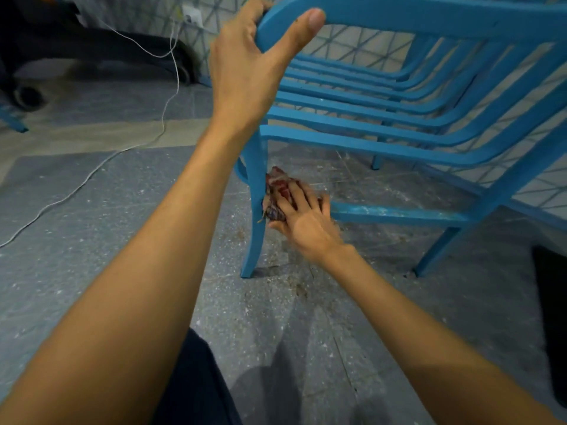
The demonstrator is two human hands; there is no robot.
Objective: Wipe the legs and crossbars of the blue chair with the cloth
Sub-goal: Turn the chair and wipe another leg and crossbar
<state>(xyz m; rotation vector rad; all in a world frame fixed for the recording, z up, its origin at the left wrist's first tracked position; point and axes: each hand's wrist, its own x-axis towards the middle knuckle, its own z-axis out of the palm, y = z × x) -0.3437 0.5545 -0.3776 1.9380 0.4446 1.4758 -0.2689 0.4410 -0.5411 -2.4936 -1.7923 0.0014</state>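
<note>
The blue chair [399,124] with a slatted seat stands on the floor, filling the upper right of the head view. My left hand [251,65] grips the curved top of its armrest, thumb on the near side. Lower down, my right hand [303,219] holds a dark red cloth [276,191] and presses it against the chair's front left leg [256,210], where the side crossbar [399,214] joins it. The crossbar shows pale scuffs and dust. Part of the cloth is hidden under my fingers.
The speckled grey floor [122,210] lies all around the chair, dusty under the seat. A white cable [165,111] runs across it from a wall socket [191,16]. Dark wheeled furniture [27,96] sits at the far left. A tiled wall is behind the chair. A black object [552,317] is at the right edge.
</note>
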